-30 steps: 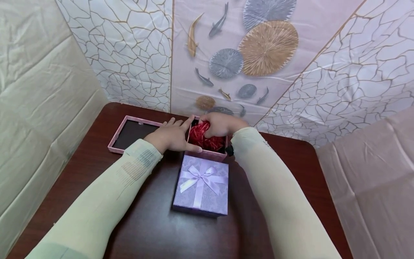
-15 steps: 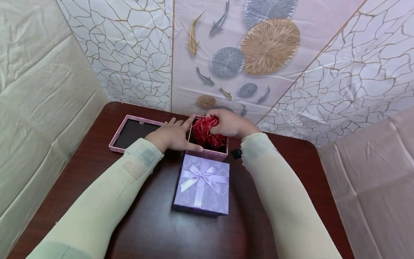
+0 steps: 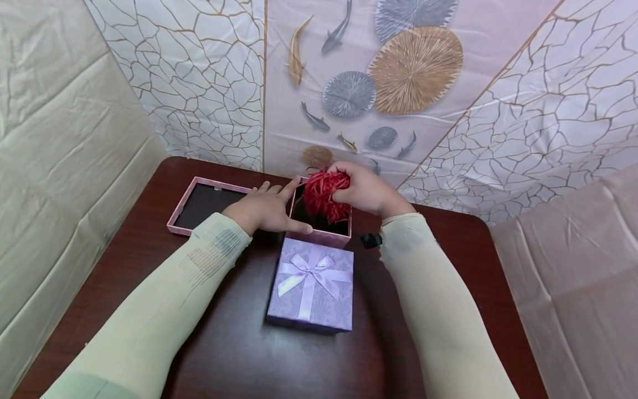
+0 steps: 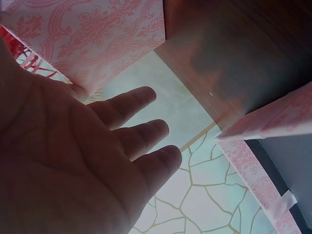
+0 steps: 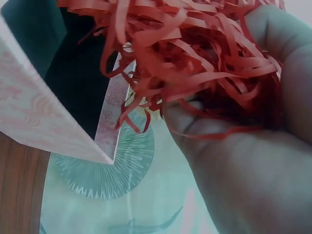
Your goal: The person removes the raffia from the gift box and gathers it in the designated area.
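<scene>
A clump of red shredded paper (image 3: 324, 194) hangs over the open pink patterned box (image 3: 319, 237). My right hand (image 3: 366, 188) grips the clump, fingers and thumb curled into the strands. In the right wrist view, loose strips of the shredded paper (image 5: 190, 63) dangle beside the box wall (image 5: 44, 102), whose dark inside shows. My left hand (image 3: 264, 209) rests along the box's left side with its fingers spread, the thumb on the front edge and the index finger at the back corner. In the left wrist view, several straight fingers (image 4: 146, 131) reach past the box (image 4: 97, 39).
Left of the box lies a pink-rimmed lid (image 3: 181, 206) with its dark inside facing up. A closed lilac gift box (image 3: 311, 285) with a ribbon bow stands just in front of the pink box. The dark wooden table (image 3: 239, 354) ends at a patterned cloth backdrop (image 3: 214, 83).
My right hand has lifted the red shredded paper up and to the right, out of the box's lower part, baring more of its dark inside. The left hand has stayed in place.
</scene>
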`<state>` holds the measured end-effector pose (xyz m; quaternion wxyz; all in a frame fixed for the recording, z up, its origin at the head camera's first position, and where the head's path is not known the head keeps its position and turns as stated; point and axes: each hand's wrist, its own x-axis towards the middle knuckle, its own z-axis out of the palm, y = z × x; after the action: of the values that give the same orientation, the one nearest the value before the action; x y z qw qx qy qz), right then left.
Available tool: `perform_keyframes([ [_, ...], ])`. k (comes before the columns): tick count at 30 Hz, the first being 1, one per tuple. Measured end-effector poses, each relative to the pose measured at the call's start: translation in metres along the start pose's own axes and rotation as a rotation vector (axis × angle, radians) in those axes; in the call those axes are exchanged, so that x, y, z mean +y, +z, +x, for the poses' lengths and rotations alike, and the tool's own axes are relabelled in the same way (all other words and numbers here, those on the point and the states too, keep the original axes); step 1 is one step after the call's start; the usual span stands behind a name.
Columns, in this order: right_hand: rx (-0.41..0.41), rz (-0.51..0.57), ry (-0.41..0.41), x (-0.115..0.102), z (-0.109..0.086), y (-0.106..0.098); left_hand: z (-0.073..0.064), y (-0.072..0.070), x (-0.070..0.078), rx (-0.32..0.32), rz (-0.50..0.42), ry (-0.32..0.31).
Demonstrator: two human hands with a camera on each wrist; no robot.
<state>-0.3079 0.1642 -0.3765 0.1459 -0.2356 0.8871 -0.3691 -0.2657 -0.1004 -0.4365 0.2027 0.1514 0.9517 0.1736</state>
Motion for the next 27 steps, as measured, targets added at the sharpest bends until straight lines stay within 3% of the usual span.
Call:
perform_keyframes([
  [12,0.132,0.043,-0.009,0.006,-0.021,-0.009,-0.001,-0.001,0.001,-0.013,-0.015,-0.005],
  [27,0.350,0.186,-0.046,0.003,-0.054,-0.015,0.001,0.002,0.001,-0.012,0.012,0.001],
])
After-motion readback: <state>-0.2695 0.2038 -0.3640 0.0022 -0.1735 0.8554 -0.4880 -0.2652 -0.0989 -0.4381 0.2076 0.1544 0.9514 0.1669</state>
